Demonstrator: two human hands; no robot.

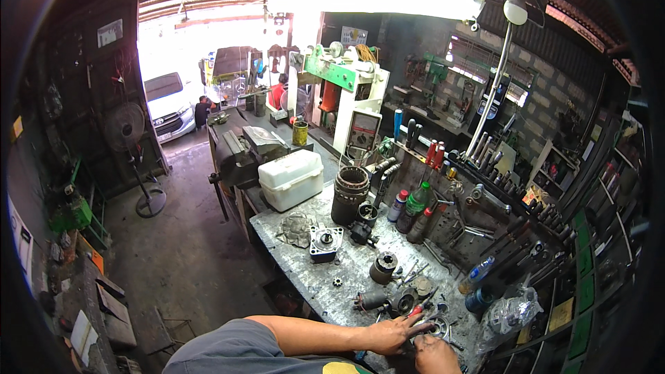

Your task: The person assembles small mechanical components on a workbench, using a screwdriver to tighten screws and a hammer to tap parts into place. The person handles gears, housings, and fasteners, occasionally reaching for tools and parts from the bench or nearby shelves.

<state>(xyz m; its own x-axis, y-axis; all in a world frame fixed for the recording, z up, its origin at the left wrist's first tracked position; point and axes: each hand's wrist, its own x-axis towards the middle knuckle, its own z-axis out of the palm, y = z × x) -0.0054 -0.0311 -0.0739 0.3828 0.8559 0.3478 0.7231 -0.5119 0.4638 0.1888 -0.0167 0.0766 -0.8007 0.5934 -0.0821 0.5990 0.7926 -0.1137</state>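
Note:
My left hand (389, 336) reaches across the metal bench top, its fingers curled at a dark piece I cannot make out. Close beside it, my right hand (435, 356) is closed, and what it grips is hidden. Just beyond both hands lies a round metal ring-shaped part (439, 325). A red-handled tool (416, 310) sticks out past my left fingers. Farther up are a dark cylindrical motor part (371, 300) and a round metal housing (402, 300). A small gear (337, 281) lies apart to the left.
On the bench (298, 263) stand a square-flanged motor (325, 243), a dark slotted cylinder (350, 195), a white plastic box (291, 179) and a green bottle (418, 199). A plastic bag (511, 318) sits at the right, below racks of tools. A fan (129, 128) stands at the left.

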